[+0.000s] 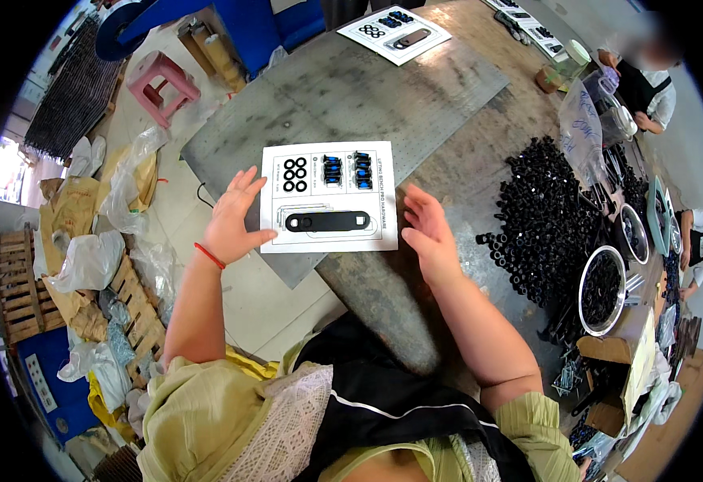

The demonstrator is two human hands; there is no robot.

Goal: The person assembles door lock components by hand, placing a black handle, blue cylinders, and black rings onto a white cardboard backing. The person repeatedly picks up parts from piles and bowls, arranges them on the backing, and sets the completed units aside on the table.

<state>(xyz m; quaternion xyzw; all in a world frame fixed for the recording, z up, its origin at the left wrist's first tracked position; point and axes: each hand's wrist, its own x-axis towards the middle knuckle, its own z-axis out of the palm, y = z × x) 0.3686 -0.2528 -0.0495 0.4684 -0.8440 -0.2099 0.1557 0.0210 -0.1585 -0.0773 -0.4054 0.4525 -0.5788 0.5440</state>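
Observation:
Between my hands a white hardware card (336, 201) lies near the front edge of the metal sheet. Several black rings (295, 174), two groups of black screws with blue bands (332, 170) and a long black flat bar with holes (327, 221) are on its face. My left hand (237, 213) is open at the card's left edge, fingers spread, its thumb tip meeting the edge. Just off the right edge, my right hand (432, 234) is open too, its fingers slightly bent and apart. Neither hand has anything gripped.
A second such card (395, 34) lies at the far end of the metal sheet (424, 100). To the right are a heap of small black parts (540, 221) and a metal bowl (602, 291) of black pieces. A pink stool (161, 84) stands left; co-workers (649, 92) are at right.

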